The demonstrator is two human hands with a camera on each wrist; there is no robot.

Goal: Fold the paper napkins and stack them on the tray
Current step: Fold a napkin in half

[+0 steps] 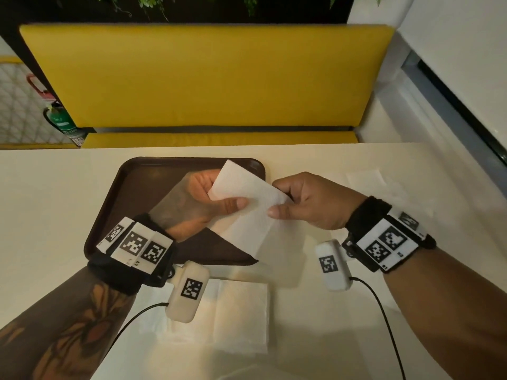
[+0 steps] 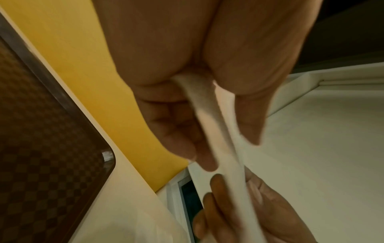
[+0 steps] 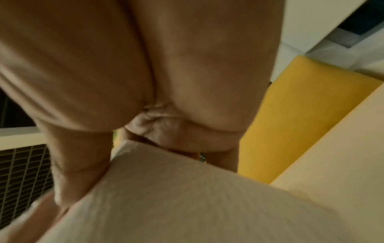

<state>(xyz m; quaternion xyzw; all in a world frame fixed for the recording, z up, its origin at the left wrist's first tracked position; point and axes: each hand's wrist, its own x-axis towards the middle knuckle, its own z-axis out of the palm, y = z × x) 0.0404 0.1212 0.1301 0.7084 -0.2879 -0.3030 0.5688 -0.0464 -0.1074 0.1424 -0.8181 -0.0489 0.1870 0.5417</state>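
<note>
**Napkin held over the tray**

Your left hand [image 1: 204, 198] and right hand [image 1: 310, 201] both pinch one white napkin [image 1: 247, 207], thumb on top and fingers beneath, holding it in the air above the right side of the brown tray [image 1: 142, 187]. More napkins [image 1: 236, 316] lie flat on the table [image 1: 55, 193] just in front of the tray; another napkin [image 1: 365, 178] lies to the tray's right.

A yellow padded bench [image 1: 203, 78] is set beyond the cream table [image 1: 41, 193]. A green fire extinguisher [image 1: 59, 119] is seen at far left; foliage [image 1: 148, 2] is visible above.
</note>
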